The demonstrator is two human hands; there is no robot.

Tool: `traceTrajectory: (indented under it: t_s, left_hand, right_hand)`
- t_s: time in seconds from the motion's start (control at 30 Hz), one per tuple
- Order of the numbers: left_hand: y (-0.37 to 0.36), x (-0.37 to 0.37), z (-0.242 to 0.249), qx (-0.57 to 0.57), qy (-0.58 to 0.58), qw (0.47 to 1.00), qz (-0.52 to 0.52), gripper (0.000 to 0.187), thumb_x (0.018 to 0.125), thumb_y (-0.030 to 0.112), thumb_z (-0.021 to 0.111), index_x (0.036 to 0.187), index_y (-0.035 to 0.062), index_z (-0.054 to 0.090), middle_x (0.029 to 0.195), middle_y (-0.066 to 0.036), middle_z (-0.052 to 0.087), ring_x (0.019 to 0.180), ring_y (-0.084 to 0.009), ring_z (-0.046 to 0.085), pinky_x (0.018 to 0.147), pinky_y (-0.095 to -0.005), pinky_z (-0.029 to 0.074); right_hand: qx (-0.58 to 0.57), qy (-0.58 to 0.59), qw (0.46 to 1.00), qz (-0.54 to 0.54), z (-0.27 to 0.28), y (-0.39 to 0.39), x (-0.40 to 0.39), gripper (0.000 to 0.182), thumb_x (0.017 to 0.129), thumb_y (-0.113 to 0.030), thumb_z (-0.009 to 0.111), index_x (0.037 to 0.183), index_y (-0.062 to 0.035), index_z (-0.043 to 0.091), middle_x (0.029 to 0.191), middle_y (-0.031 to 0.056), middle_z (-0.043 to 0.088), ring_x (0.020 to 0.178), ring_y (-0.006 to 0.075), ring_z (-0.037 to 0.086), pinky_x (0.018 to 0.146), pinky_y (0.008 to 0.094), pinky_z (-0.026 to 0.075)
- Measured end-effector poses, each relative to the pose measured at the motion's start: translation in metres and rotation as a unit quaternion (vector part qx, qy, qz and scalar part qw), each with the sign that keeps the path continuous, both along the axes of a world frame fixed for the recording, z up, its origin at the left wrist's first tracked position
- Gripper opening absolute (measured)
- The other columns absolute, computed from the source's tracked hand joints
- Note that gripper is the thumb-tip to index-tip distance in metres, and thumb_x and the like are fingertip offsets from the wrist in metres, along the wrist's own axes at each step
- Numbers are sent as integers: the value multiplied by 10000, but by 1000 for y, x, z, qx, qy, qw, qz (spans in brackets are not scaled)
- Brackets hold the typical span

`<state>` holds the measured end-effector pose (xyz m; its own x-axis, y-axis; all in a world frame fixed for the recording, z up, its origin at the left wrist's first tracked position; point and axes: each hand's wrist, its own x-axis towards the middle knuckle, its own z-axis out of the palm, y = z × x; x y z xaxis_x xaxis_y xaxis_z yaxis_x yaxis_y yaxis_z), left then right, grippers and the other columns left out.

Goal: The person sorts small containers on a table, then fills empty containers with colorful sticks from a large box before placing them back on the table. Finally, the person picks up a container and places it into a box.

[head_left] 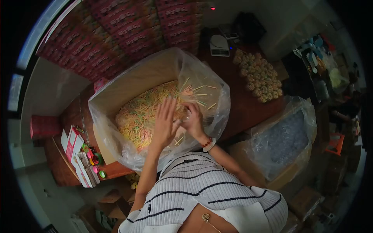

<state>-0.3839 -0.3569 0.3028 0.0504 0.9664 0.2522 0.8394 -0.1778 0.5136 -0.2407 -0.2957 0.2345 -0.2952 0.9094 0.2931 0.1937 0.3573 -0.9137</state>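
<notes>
Many thin pastel sticks, yellow, pink and green, fill a large cardboard box lined with a see-through plastic bag. My left hand is over the sticks with its fingers stretched out, palm turned inward. Beside it, my right hand has bent fingers around something see-through and shiny between the hands, too indistinct to name. A small fan of loose sticks lies just beyond my right hand on the plastic.
Filled round containers stand in a cluster at the right, near a white scale. A second lined box is at right. Stacked pink cartons rise behind; flat cardboard pieces and small coloured items lie left.
</notes>
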Motion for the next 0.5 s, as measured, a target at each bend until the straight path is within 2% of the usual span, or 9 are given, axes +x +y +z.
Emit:
traceTrajectory:
  t_s: [0.03, 0.13, 0.17, 0.23, 0.27, 0.33, 0.37, 0.43, 0.5]
  left_hand:
    - [7, 16, -6, -84, -12, 993, -80, 699, 1010, 366, 506, 1588, 38, 291, 1650, -201, 262, 1546, -378, 185, 1264, -508, 92]
    - [17, 31, 8, -77, -81, 988, -109, 697, 1021, 389, 457, 1591, 28, 280, 1661, -205, 233, 1556, -371, 160, 1264, -502, 78]
    - [20, 34, 11, -10, -134, 987, -91, 660, 1045, 414, 402, 1568, 18, 338, 1650, -208, 268, 1549, -374, 198, 1254, -487, 136]
    - [22, 37, 28, 5, -213, 976, -37, 622, 1065, 421, 350, 1533, 16, 413, 1614, -216, 347, 1521, -384, 280, 1231, -479, 214]
    - [26, 34, 25, 30, -203, 979, -14, 572, 1075, 389, 358, 1488, 12, 477, 1546, -219, 454, 1460, -397, 393, 1195, -475, 294]
    - [38, 21, 13, 9, -165, 986, 1, 494, 1067, 296, 429, 1474, 23, 492, 1496, -204, 516, 1406, -381, 464, 1169, -459, 338]
    - [43, 19, 8, -4, -124, 992, 21, 433, 1041, 166, 514, 1451, 26, 512, 1453, -192, 556, 1346, -376, 520, 1118, -446, 399]
    - [52, 11, -6, -79, -77, 993, 39, 435, 1016, 99, 564, 1442, 26, 517, 1430, -189, 570, 1318, -382, 535, 1085, -453, 430]
    - [50, -11, -48, -118, 2, 992, 46, 451, 1008, 128, 606, 1436, 20, 517, 1386, -219, 582, 1292, -416, 536, 1050, -476, 457]
  right_hand:
    - [14, 32, 999, 11, 15, -2, 6, 618, 690, -111, 837, 1249, -11, 596, 1190, 176, 590, 1097, 352, 623, 922, 388, 517]
    - [-27, -11, 999, -32, 41, 6, 41, 613, 694, -105, 850, 1248, -39, 596, 1152, 153, 612, 1115, 356, 604, 928, 402, 505]
    - [-25, -15, 998, -55, 55, 14, 61, 613, 694, -105, 850, 1248, -39, 596, 1152, 153, 612, 1115, 356, 604, 928, 402, 505]
    - [25, -28, 995, -91, 76, 25, 111, 597, 690, -86, 855, 1233, -52, 608, 1151, 136, 620, 1094, 330, 616, 920, 400, 507]
    - [7, -30, 989, -146, 68, 33, 137, 622, 661, -89, 882, 1223, -63, 617, 1144, 129, 623, 1078, 310, 623, 915, 399, 511]
    - [-4, -11, 968, -252, 34, 54, 190, 607, 691, -55, 875, 1238, -61, 612, 1176, 126, 607, 1088, 308, 626, 919, 398, 527]
    - [-18, 17, 956, -293, 10, 65, 215, 595, 710, -27, 863, 1246, -58, 608, 1199, 124, 596, 1100, 303, 627, 925, 398, 536]
    - [-47, 31, 934, -353, -41, 83, 265, 573, 756, 56, 820, 1270, -56, 595, 1261, 109, 566, 1165, 292, 613, 957, 399, 559]
    - [-44, 10, 925, -376, -71, 94, 304, 589, 751, 66, 818, 1279, -64, 592, 1279, 108, 556, 1194, 295, 599, 977, 399, 560]
